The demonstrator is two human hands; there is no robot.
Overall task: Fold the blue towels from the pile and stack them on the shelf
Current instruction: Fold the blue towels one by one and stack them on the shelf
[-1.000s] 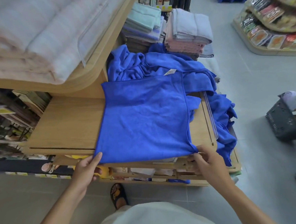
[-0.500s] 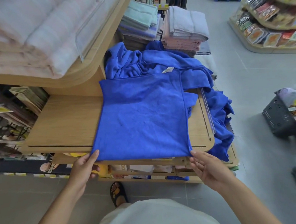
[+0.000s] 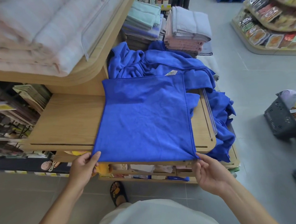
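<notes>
towel (image 3: 144, 115) looks part-folded on shelf (image 3: 65, 121) | left hand (image 3: 84, 167), right hand (image 3: 209, 174): fingers pinch its 6 o'clock corners | pile (image 3: 157, 62) at 12 o'clock unfolded

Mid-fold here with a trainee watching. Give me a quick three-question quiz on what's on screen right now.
1. True or false: the blue towel lies spread out on the wooden shelf.
2. Which corners of it do the left hand and right hand pinch? A) the two near corners B) the two far corners C) one near, one far
3. Fill in: the crumpled pile of blue towels sits beyond the spread towel's ___ edge (near or far).
Key: 1 true; 2 A; 3 far.
</notes>
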